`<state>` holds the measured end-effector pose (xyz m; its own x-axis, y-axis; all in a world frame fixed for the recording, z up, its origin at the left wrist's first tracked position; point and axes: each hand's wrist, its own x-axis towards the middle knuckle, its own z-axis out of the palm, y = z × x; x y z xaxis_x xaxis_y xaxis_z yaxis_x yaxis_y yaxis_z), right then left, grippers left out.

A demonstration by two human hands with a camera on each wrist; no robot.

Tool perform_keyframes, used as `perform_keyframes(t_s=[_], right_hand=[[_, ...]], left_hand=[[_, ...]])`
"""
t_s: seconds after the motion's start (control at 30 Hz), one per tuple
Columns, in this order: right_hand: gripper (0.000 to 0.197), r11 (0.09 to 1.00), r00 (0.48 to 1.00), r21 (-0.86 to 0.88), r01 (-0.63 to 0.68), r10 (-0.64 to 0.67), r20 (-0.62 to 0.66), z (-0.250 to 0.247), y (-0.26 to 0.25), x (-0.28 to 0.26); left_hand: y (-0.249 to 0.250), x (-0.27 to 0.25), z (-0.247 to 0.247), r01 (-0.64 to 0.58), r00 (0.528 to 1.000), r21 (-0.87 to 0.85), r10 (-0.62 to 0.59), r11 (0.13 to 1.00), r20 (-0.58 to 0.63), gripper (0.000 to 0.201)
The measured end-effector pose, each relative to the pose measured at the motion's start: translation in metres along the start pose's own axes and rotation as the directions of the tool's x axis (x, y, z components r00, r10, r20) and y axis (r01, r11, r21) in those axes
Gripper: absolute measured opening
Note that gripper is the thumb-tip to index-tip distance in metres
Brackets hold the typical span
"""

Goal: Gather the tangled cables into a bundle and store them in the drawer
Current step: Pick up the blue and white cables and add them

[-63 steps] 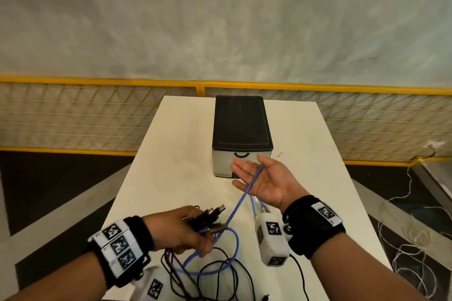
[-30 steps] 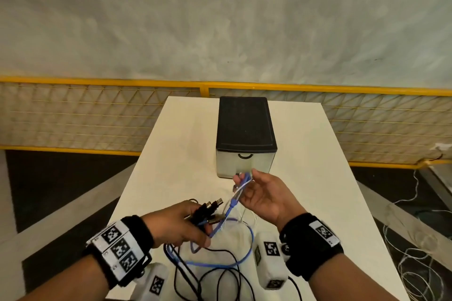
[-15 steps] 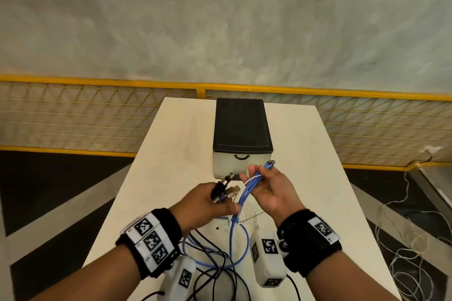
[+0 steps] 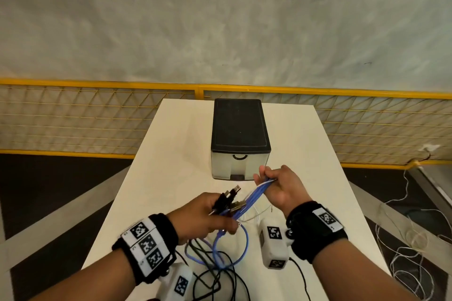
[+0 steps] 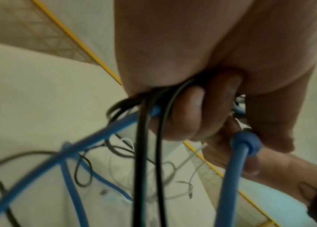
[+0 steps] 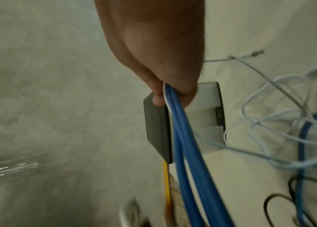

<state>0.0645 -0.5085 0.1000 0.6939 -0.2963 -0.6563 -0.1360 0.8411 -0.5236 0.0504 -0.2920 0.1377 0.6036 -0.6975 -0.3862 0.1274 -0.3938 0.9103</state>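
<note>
Cables (image 4: 221, 255) hang in loose black and blue loops from the left hand (image 4: 206, 216) down to the table (image 4: 171, 154) at the near edge, with a thin white cable (image 4: 256, 215) lying slack just right of the loops. At left, the hand is clenched round the black leads, their plugs (image 4: 231, 192) sticking out above the fist; judged from the wrist view, this grasp serves as the anchor and should stay firm while further turns are added. From that fist several blue strands (image 4: 254, 192) run taut up and to the right into the right hand (image 4: 277, 187), which pinches them together with one white strand. To coil well, bring each new loop back to the left fist at matching length, keep tension light so no knot tightens, and lift the trailing loops off the table before carrying the bundle away. Beyond the hands stands the drawer (image 4: 241, 166), its front closed; one hand must be freed to pull the handle (image 4: 239, 157), so the whole bundle is best passed into a single grasp first. Hidden or unclear: the lowest loops are cut off by the frame edge, the crossings under the left palm cannot be traced, both wrist views are blurred, and the drawer's inside is not visible.
</note>
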Motion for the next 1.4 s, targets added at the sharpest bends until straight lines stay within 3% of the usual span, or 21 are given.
perform_keyframes(t_s=[0.03,0.07,0.17,0.23,0.3,0.37,0.47,0.57,0.67,0.73,0.8,0.87,0.93,0.97,1.03,1.13,1.2,1.27,1.4], right_hand=[[0.065,0.999,1.000,-0.043,-0.007,0.008,0.008,-0.003,-0.002,0.003],[0.066,0.995,0.999,-0.095,-0.018,0.021,0.034,-0.004,-0.001,0.003],[0.039,0.975,0.997,-0.222,-0.019,0.036,0.074,-0.004,0.002,0.001],[0.026,0.980,0.997,-0.199,-0.027,0.041,0.066,-0.008,-0.005,0.005],[0.022,0.989,0.999,-0.151,0.002,0.005,0.048,-0.018,-0.019,0.013],[0.021,0.982,0.998,-0.179,0.062,-0.057,0.036,-0.028,-0.033,0.018],[0.015,0.946,0.994,-0.308,0.099,-0.080,0.074,-0.039,-0.043,0.019],[0.009,0.872,0.998,-0.487,0.053,-0.023,0.067,-0.047,-0.041,0.013],[0.027,0.681,0.999,-0.732,-0.010,0.030,0.013,-0.060,-0.034,0.011],[0.047,0.326,0.997,-0.944,-0.047,-0.034,-0.062,-0.074,-0.031,0.015],[0.053,-0.068,0.975,-0.996,-0.056,-0.219,-0.039,-0.084,-0.028,0.022],[0.034,-0.240,0.925,-0.969,0.052,-0.354,0.137,-0.084,-0.022,0.026],[0.018,-0.321,0.834,-0.914,0.247,-0.411,0.369,-0.075,-0.013,0.028],[0.016,-0.343,0.808,-0.894,0.290,-0.413,0.420,-0.071,-0.008,0.029],[0.017,-0.352,0.856,-0.904,0.243,-0.361,0.371,-0.067,0.004,0.034],[0.023,-0.479,0.968,-0.869,0.121,-0.137,0.210,-0.080,0.029,0.048],[0.033,-0.547,0.987,-0.832,0.097,-0.053,0.150,-0.092,0.045,0.052],[0.037,-0.605,0.992,-0.794,0.059,-0.052,0.113,-0.104,0.056,0.051],[0.023,-0.644,0.978,-0.764,0.050,-0.125,0.169,-0.113,0.058,0.045]], left_hand=[[-0.002,-0.005,-0.006,0.018,1.000,0.011,-0.018,1.000,0.018,0.013],[-0.006,-0.007,-0.011,0.039,0.999,0.010,-0.039,0.999,0.001,0.013],[-0.012,-0.012,-0.023,0.076,0.989,-0.082,-0.086,0.994,-0.123,0.012],[-0.012,-0.019,-0.030,0.076,0.989,-0.111,-0.089,0.991,-0.116,0.004],[-0.017,-0.026,-0.039,0.097,0.995,-0.038,-0.098,0.995,-0.027,0.006],[-0.024,-0.032,-0.045,0.108,0.985,0.156,-0.126,0.982,0.116,0.013],[-0.037,-0.031,-0.043,0.065,0.953,0.418,-0.180,0.906,0.243,0.015],[-0.043,-0.024,-0.033,0.025,0.927,0.479,-0.200,0.877,0.317,0.017],[-0.047,-0.020,-0.023,0.005,0.926,0.505,-0.195,0.863,0.323,0.020],[-0.051,-0.019,-0.020,-0.006,0.940,0.523,-0.173,0.852,0.294,0.015],[-0.051,-0.017,-0.019,-0.005,0.950,0.532,-0.161,0.847,0.266,0.006],[-0.051,-0.017,-0.018,-0.032,0.959,0.549,-0.129,0.835,0.252,0.014],[-0.051,-0.016,-0.018,-0.032,0.970,0.554,-0.107,0.832,0.217,0.020],[-0.049,-0.016,-0.018,-0.041,0.976,0.550,-0.084,0.834,0.201,0.020],[-0.049,-0.015,-0.018,-0.050,0.992,0.516,-0.019,0.855,0.128,0.024],[-0.045,-0.015,-0.019,-0.032,0.999,0.414,0.027,0.910,0.017,0.014],[-0.044,-0.015,-0.022,-0.010,0.999,0.380,0.029,0.925,-0.044,0.020],[-0.044,-0.018,-0.023,0.022,0.997,0.286,-0.002,0.958,-0.071,0.023],[-0.039,-0.021,-0.025,0.052,0.989,0.053,-0.044,0.997,-0.144,0.028]])
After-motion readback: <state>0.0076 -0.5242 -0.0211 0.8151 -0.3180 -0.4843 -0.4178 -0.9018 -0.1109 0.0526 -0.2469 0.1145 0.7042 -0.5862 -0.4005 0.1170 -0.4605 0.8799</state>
